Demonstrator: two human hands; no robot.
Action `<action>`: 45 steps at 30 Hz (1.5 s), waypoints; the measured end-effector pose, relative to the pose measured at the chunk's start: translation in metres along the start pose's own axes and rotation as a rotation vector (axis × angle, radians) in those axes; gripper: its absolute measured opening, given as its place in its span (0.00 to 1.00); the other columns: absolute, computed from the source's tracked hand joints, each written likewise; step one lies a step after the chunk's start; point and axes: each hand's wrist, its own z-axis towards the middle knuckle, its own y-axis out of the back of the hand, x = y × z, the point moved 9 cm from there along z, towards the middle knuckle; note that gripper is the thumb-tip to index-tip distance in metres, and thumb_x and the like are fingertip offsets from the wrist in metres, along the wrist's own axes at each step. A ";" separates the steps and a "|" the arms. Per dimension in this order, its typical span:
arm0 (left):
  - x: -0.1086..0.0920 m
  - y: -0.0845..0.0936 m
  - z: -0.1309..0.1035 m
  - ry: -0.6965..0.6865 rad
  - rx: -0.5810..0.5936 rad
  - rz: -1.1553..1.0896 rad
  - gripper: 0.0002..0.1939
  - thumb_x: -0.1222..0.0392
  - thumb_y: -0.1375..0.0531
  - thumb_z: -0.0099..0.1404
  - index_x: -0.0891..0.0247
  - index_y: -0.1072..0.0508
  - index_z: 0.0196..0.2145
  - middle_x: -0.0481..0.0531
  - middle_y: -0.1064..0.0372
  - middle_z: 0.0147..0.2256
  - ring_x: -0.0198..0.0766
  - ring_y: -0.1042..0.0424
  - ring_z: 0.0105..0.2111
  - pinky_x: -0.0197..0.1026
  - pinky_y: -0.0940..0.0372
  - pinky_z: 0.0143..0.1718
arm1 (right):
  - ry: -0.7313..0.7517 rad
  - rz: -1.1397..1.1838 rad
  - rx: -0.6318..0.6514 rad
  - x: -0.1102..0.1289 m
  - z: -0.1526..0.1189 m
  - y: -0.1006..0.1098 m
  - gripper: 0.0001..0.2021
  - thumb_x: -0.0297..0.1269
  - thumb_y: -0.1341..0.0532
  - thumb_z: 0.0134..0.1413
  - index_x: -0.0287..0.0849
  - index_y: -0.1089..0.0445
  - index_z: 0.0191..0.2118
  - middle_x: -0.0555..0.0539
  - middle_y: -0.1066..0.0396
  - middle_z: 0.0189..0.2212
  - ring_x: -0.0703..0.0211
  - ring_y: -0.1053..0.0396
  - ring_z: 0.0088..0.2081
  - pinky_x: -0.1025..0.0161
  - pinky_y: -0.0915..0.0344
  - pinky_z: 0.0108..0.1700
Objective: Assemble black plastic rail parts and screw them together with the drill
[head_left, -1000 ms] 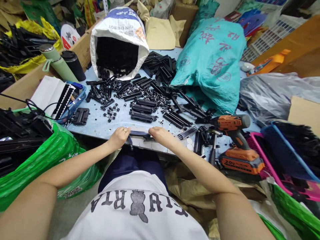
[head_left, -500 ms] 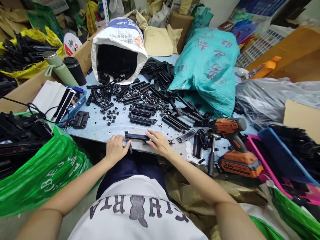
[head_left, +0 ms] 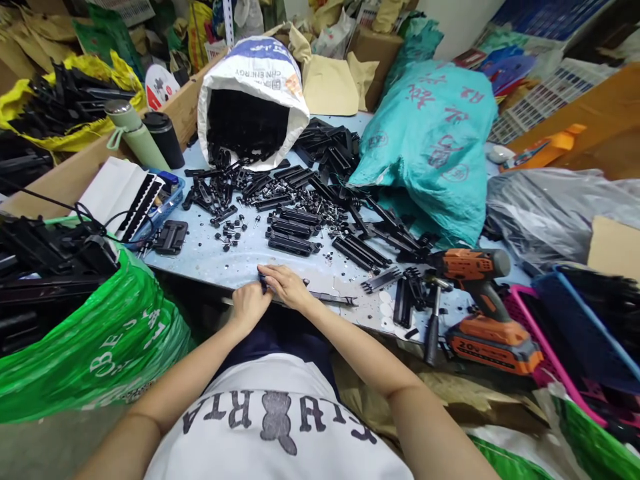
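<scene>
At the table's near edge, my left hand (head_left: 251, 305) is closed around the left end of a long black plastic bar (head_left: 330, 298). Pressed close beside it, my right hand (head_left: 286, 287) has its fingers bent over the same end. Most of that end is hidden under both hands, while the narrow right end sticks out past my right hand. Just beyond lie several similar black bars (head_left: 293, 244) side by side. Small black-headed screws (head_left: 231, 233) are scattered to their left.
A white sack (head_left: 254, 127) spills black parts at the back, next to a teal sack (head_left: 430, 147). On the right are a hammer (head_left: 433, 327), an orange cordless drill (head_left: 480, 293) and a pink basket (head_left: 555, 360). A green bag (head_left: 125, 327) stands at the left.
My right hand has slid left along the bar to meet my left hand. The left fingers have closed more tightly. The whole view has shifted slightly.
</scene>
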 end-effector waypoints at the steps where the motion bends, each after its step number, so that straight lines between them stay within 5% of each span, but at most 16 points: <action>1: 0.001 0.000 0.001 0.006 0.000 -0.004 0.24 0.49 0.54 0.65 0.66 0.24 0.34 0.63 0.27 0.31 0.48 0.26 0.35 0.43 0.38 0.35 | -0.018 -0.011 0.001 -0.001 0.000 -0.001 0.20 0.41 0.56 0.65 0.45 0.40 0.58 0.46 0.33 0.49 0.59 0.37 0.50 0.57 0.39 0.53; 8: 0.002 0.002 -0.001 -0.011 -0.004 -0.018 0.21 0.49 0.53 0.64 0.64 0.24 0.32 0.61 0.27 0.30 0.48 0.27 0.34 0.43 0.38 0.34 | -0.109 -0.215 0.049 -0.001 0.000 -0.012 0.21 0.43 0.55 0.64 0.43 0.38 0.57 0.41 0.33 0.46 0.53 0.38 0.46 0.52 0.37 0.51; 11: -0.004 0.001 -0.004 -0.114 -0.013 -0.047 0.20 0.54 0.54 0.66 0.64 0.25 0.32 0.58 0.27 0.28 0.45 0.27 0.32 0.42 0.38 0.32 | -0.048 -0.244 0.040 0.008 -0.010 -0.002 0.21 0.42 0.56 0.64 0.43 0.41 0.59 0.42 0.38 0.53 0.53 0.39 0.51 0.52 0.39 0.54; 14: -0.020 0.015 -0.005 -0.404 -0.159 -0.047 0.17 0.54 0.52 0.66 0.65 0.26 0.34 0.58 0.27 0.33 0.45 0.28 0.37 0.43 0.37 0.36 | 0.018 -0.294 -0.078 0.007 -0.041 0.032 0.25 0.43 0.52 0.63 0.44 0.50 0.63 0.41 0.46 0.59 0.52 0.45 0.58 0.48 0.45 0.59; 17: -0.052 0.028 -0.015 -0.856 -0.318 -0.009 0.17 0.54 0.51 0.66 0.66 0.30 0.46 0.60 0.32 0.46 0.47 0.35 0.49 0.46 0.41 0.48 | -0.038 -0.380 -0.215 -0.014 -0.080 0.066 0.28 0.42 0.47 0.60 0.44 0.52 0.64 0.39 0.41 0.56 0.51 0.40 0.55 0.50 0.40 0.55; 20: -0.081 0.014 -0.019 -1.120 -0.248 0.072 0.22 0.52 0.47 0.64 0.68 0.37 0.52 0.62 0.36 0.50 0.48 0.39 0.52 0.49 0.44 0.51 | -0.001 -0.465 -0.129 -0.031 -0.101 0.064 0.26 0.43 0.46 0.59 0.42 0.47 0.61 0.38 0.33 0.48 0.52 0.33 0.46 0.56 0.33 0.45; 24: -0.100 -0.007 -0.004 -1.005 -0.095 0.071 0.27 0.44 0.42 0.59 0.69 0.36 0.48 0.60 0.33 0.41 0.48 0.35 0.44 0.47 0.41 0.43 | 0.089 -0.546 0.021 -0.043 -0.100 0.049 0.25 0.44 0.48 0.61 0.36 0.45 0.59 0.39 0.30 0.40 0.55 0.31 0.38 0.60 0.33 0.38; 29: -0.100 -0.015 0.003 -0.853 -0.046 0.002 0.23 0.47 0.40 0.57 0.67 0.34 0.44 0.58 0.33 0.41 0.47 0.36 0.44 0.47 0.42 0.43 | 0.202 -0.560 0.244 -0.054 -0.091 0.041 0.25 0.48 0.54 0.63 0.38 0.46 0.60 0.40 0.31 0.38 0.57 0.32 0.36 0.62 0.36 0.33; 38: -0.099 -0.011 0.005 -0.687 -0.051 -0.016 0.24 0.45 0.39 0.55 0.65 0.33 0.42 0.58 0.34 0.42 0.47 0.37 0.46 0.46 0.42 0.45 | 0.190 -0.593 0.322 -0.063 -0.090 0.042 0.22 0.44 0.54 0.64 0.37 0.44 0.59 0.41 0.31 0.36 0.58 0.35 0.35 0.63 0.40 0.33; 42: -0.102 -0.009 -0.010 -0.871 -0.050 0.087 0.23 0.49 0.45 0.62 0.67 0.36 0.50 0.60 0.35 0.44 0.47 0.37 0.46 0.45 0.43 0.44 | 0.154 -0.683 0.310 -0.069 -0.094 0.046 0.22 0.49 0.53 0.62 0.39 0.35 0.52 0.43 0.31 0.33 0.57 0.35 0.34 0.63 0.42 0.31; 45: -0.098 -0.008 -0.011 -0.928 -0.086 0.219 0.23 0.52 0.50 0.66 0.71 0.38 0.52 0.63 0.33 0.41 0.48 0.35 0.42 0.46 0.43 0.41 | 0.005 -0.762 0.199 -0.077 -0.093 0.062 0.28 0.59 0.52 0.57 0.37 0.29 0.33 0.43 0.32 0.25 0.57 0.35 0.29 0.63 0.45 0.28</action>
